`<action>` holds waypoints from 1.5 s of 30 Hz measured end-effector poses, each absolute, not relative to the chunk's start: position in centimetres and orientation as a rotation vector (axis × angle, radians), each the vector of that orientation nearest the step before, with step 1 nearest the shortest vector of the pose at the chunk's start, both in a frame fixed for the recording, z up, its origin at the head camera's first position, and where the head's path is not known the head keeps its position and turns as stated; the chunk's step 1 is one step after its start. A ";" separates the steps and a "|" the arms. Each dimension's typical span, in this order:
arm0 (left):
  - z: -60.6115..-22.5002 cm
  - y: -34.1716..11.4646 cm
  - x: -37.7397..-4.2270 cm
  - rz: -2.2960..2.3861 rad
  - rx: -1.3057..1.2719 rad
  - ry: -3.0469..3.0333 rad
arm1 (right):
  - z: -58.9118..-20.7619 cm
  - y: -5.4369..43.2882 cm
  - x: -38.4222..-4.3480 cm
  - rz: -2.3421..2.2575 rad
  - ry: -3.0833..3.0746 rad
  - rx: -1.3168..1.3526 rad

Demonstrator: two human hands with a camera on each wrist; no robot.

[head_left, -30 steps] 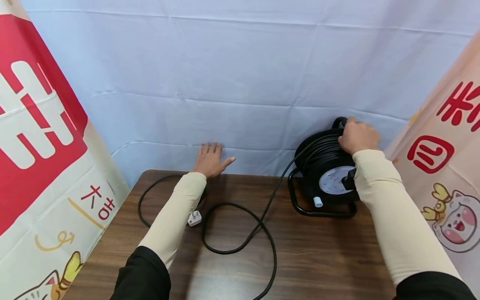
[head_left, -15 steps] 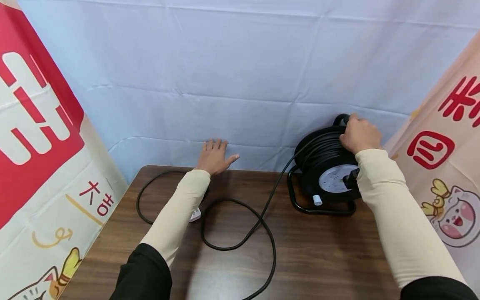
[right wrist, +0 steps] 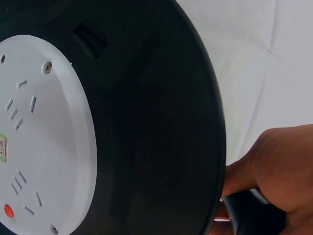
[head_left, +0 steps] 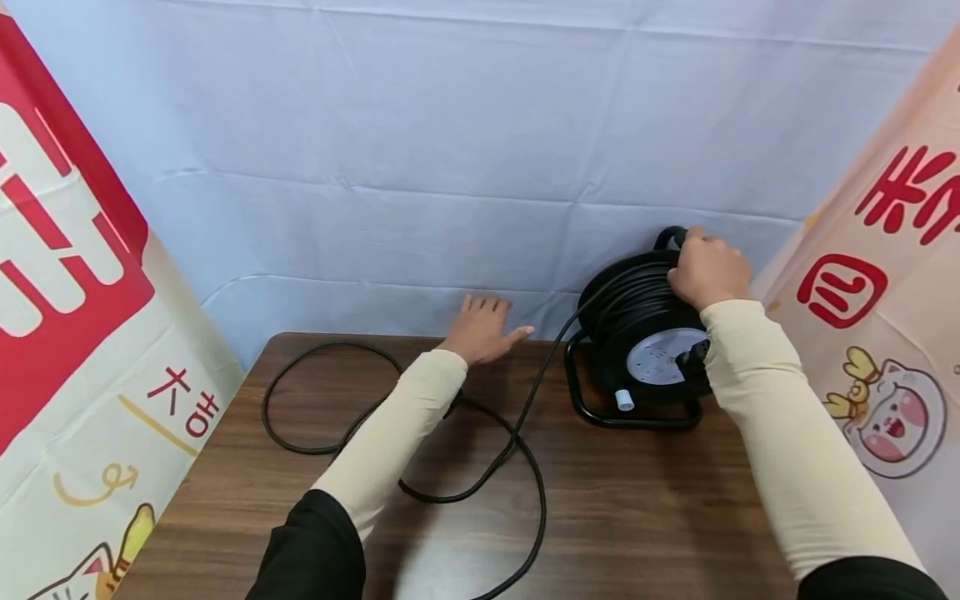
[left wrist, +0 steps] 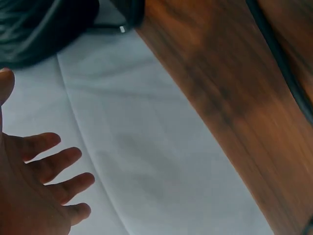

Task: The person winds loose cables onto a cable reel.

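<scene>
A black cable reel [head_left: 628,304] stands upright on its tubular frame at the table's back right, with a white socket plate [right wrist: 44,132] on its side. My right hand [head_left: 711,268] grips the reel's top handle [right wrist: 259,215], fingers curled round it. My left hand [head_left: 483,332] is left of the reel at the table's back edge, fingers spread and holding nothing. In the left wrist view, that hand [left wrist: 46,181] appears against the pale cloth, apart from the reel. Black cable [head_left: 542,500] runs from the reel in loops across the table, partly hidden under my left forearm.
The brown wooden table [head_left: 622,508] ends at a pale blue cloth backdrop [head_left: 375,242]. Printed banners hang on both sides, a red and white one [head_left: 82,308] at left and a pink one [head_left: 855,367] at right. A white knob [head_left: 624,400] sticks out low on the reel.
My left hand has moved right along the back edge, closer to the reel. The white plug seen earlier beside my left forearm is now out of sight. The right hand keeps its grip.
</scene>
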State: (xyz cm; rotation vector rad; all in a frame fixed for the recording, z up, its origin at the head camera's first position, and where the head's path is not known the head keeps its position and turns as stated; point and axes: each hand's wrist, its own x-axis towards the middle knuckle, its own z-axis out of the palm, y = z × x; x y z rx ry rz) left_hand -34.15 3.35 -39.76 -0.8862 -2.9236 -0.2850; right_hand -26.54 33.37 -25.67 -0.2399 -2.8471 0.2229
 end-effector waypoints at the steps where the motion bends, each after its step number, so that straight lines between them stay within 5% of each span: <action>1: -39.9 3.9 -33.9 -0.285 -0.909 -2.920 | -25.7 33.4 -26.5 0.223 -2.849 -0.242; 19: -43.1 8.5 -31.8 -0.235 -1.053 -2.884 | -26.4 31.8 -26.2 0.199 -2.798 -0.185; 45: -46.1 8.7 -31.6 0.018 -0.855 -2.335 | -26.1 32.5 -24.5 0.220 -2.812 -0.219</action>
